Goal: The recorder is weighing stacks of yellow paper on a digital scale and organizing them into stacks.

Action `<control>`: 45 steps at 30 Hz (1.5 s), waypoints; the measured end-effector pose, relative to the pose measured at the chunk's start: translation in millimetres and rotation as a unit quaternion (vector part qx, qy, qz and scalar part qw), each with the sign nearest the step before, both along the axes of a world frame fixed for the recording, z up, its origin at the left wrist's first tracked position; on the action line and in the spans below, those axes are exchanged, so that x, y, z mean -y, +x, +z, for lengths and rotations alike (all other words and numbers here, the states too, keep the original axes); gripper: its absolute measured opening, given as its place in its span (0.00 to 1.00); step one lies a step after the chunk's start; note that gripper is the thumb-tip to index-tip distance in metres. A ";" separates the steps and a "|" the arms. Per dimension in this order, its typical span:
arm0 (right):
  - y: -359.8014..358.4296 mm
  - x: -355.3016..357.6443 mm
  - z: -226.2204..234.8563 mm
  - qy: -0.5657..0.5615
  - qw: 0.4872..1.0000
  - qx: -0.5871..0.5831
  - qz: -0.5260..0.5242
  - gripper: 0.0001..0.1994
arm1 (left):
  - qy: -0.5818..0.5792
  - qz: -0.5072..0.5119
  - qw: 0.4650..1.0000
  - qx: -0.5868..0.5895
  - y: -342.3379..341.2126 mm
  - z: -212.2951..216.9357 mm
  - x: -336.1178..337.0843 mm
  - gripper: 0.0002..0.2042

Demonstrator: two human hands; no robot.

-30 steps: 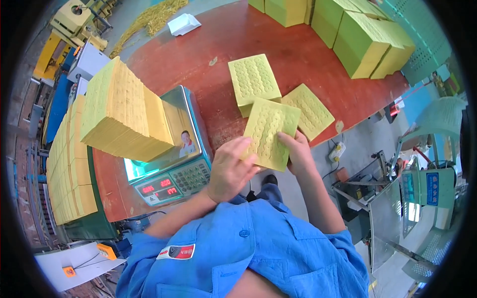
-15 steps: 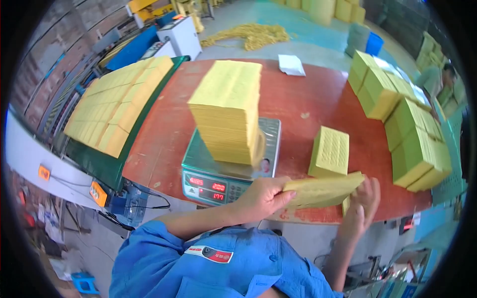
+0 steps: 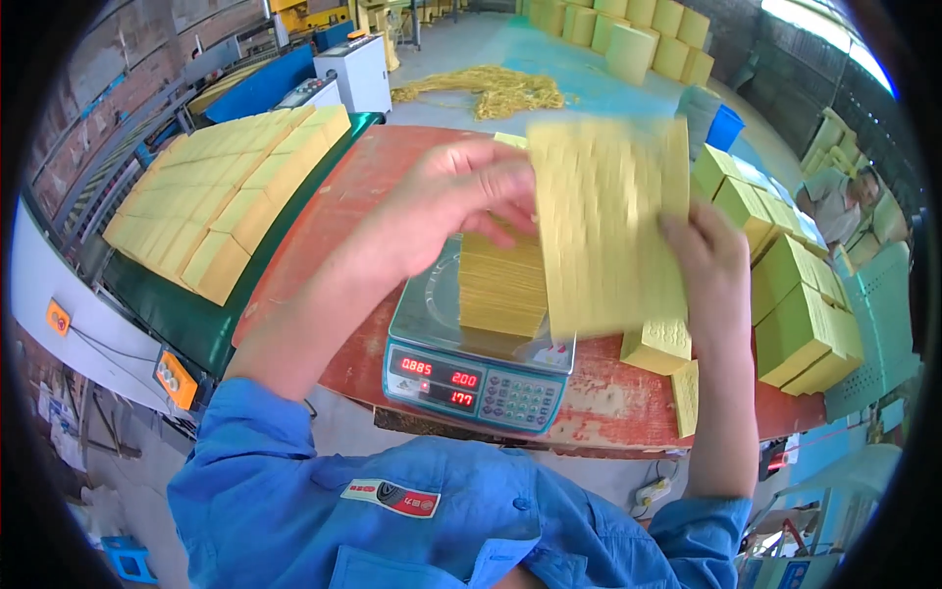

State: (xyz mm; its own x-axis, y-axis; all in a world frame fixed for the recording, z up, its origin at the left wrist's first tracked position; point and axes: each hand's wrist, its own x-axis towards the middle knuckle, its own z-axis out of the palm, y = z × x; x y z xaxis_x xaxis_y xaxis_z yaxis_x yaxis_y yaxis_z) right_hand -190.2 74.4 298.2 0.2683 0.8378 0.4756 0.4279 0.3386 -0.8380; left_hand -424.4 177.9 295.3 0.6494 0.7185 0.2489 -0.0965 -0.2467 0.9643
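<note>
A thin bundle of yellow paper (image 3: 613, 231), rough and slightly blurred, is held upright in front of me above a digital scale (image 3: 471, 388). My right hand (image 3: 708, 255) grips its right edge, thumb on the near face. At the left edge, my left hand (image 3: 456, 196) has its thumb and curled fingers against the paper; the fingertips are partly hidden. Behind the bundle, a tall stack of yellow paper (image 3: 500, 290) rests on the scale's metal plate, its upper part mostly covered. The scale's red display is lit.
On the red table (image 3: 324, 236), a small yellow block (image 3: 659, 346) and a narrow yellow piece (image 3: 686, 398) lie right of the scale. Yellow stacks (image 3: 805, 329) line the right edge. Yellow blocks (image 3: 211, 201) cover a green conveyor (image 3: 162, 299) at left. A person (image 3: 834, 201) is at far right.
Both hands have risen from the table's near edge, bringing the paper bundle up and turning it upright before the tall stack. The view has shifted, and the scale appears lower.
</note>
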 end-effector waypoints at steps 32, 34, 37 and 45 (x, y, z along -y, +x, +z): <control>-7.8 -124.9 -48.9 -0.129 0.986 -0.104 0.005 0.16 | -0.045 0.065 0.991 -0.110 -8.5 -42.9 -106.5 0.13; -8.8 -124.0 -51.1 -0.124 0.987 -0.102 0.007 0.16 | -0.045 0.068 0.991 -0.107 -8.7 -44.3 -104.2 0.13; -7.9 -125.0 -54.9 -0.117 0.989 -0.088 -0.008 0.16 | -0.041 0.068 0.991 -0.106 -10.4 -44.4 -99.4 0.13; -8.4 -127.5 -63.0 -0.079 0.995 -0.030 -0.059 0.18 | -0.041 0.068 0.992 -0.102 -8.8 -46.9 -99.8 0.14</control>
State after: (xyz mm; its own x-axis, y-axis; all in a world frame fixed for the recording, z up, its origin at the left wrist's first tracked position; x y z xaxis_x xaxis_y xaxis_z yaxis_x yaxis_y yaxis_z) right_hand -198.5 201.9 235.2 0.3926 0.8621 0.3203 0.4035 0.1514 -0.9024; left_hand -433.2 277.7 248.5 0.5768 0.8148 0.0587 0.1320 -0.1638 0.9776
